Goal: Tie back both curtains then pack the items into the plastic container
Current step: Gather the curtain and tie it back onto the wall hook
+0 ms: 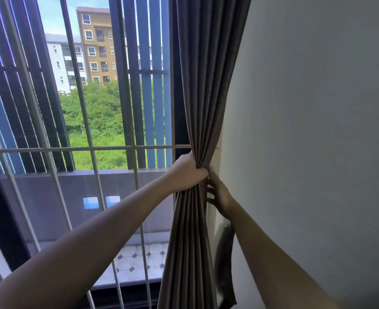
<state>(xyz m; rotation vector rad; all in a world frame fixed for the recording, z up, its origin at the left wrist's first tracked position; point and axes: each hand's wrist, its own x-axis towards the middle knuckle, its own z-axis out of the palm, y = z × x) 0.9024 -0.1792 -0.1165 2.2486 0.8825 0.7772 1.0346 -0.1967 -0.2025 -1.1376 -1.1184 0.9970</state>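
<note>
Across the right half of the frame a pale wall rises, and to its left a barred window looks out on trees and apartment blocks. Between them, at centre-right, hangs the grey-brown curtain. Its long axis runs from the top of the frame to the bottom, leaning slightly, and it pinches to a narrow waist just below mid-height, fanning out again toward the lower edge.

The left hand is clenched around that waist, fingers wrapped round the folds, apparently to keep the cloth bunched tight against the wall while a tie goes round it. The right hand sits just beside it, between curtain and wall, fingertips touching the curtain's wall-side edge. Whether it grasps anything cannot be told, since the folds hide its fingers.

Below the right forearm a dark strip of cloth hangs against the wall, possibly the tieback. This curtain does not yet look tied, and neither the second curtain nor the plastic container is in view.
</note>
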